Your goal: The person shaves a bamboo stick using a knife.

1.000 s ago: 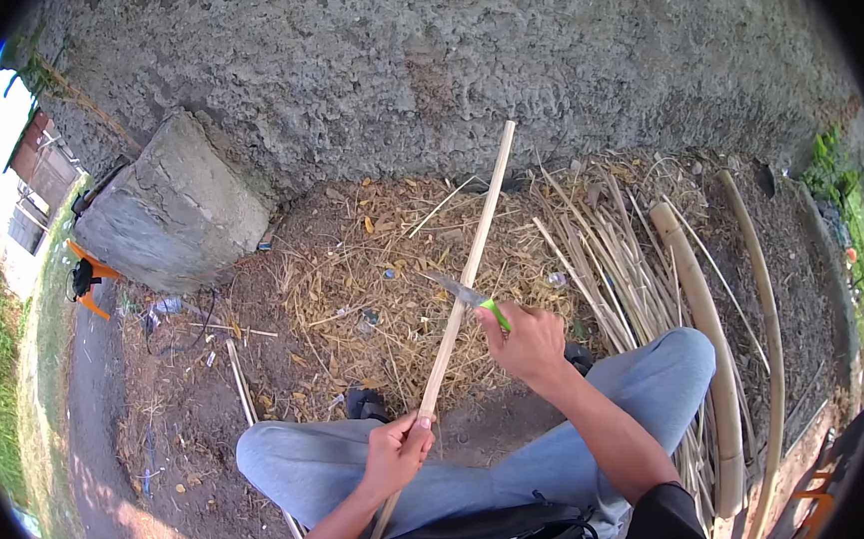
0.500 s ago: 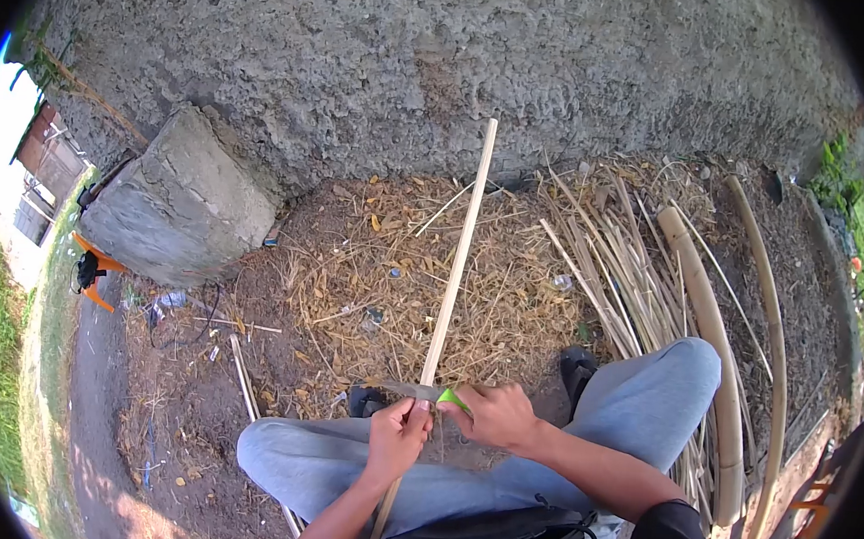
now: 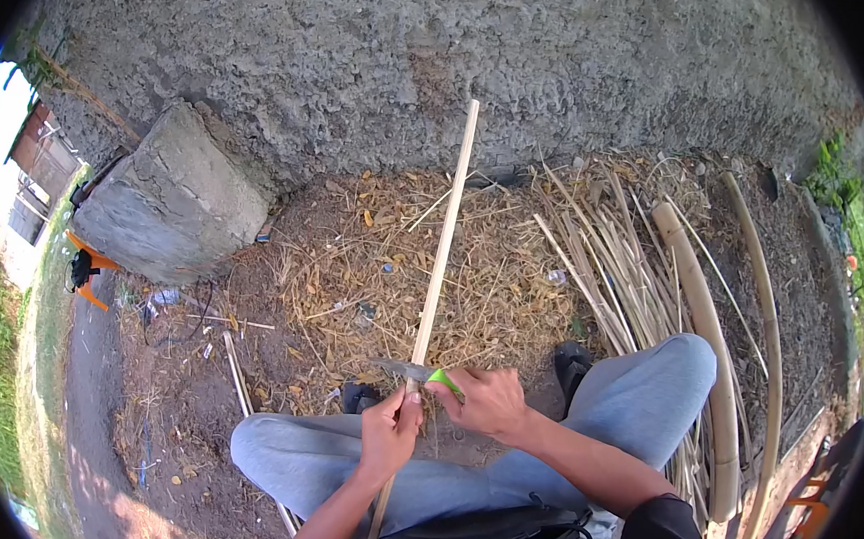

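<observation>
A long pale bamboo strip [image 3: 443, 250] rises from my lap toward the wall, tilted slightly right at its top. My left hand [image 3: 389, 432] is closed round its lower part, thumb on top. Just above that thumb, the grey blade of a knife [image 3: 403, 368] lies across the strip, its tip pointing left. My right hand [image 3: 483, 401] is wrapped round the knife's bright green handle, close beside my left hand.
A rough grey wall [image 3: 365, 75] stands ahead, with a concrete block [image 3: 177, 197] at its left. Thin bamboo strips [image 3: 603, 261] and a thick bamboo pole [image 3: 698, 328] lie at the right. Dry shavings [image 3: 490, 304] cover the ground. My bent knees flank my hands.
My right hand and the knife have come down the strip from its middle to just above my left hand. The strip's top has swung left and now stands more upright.
</observation>
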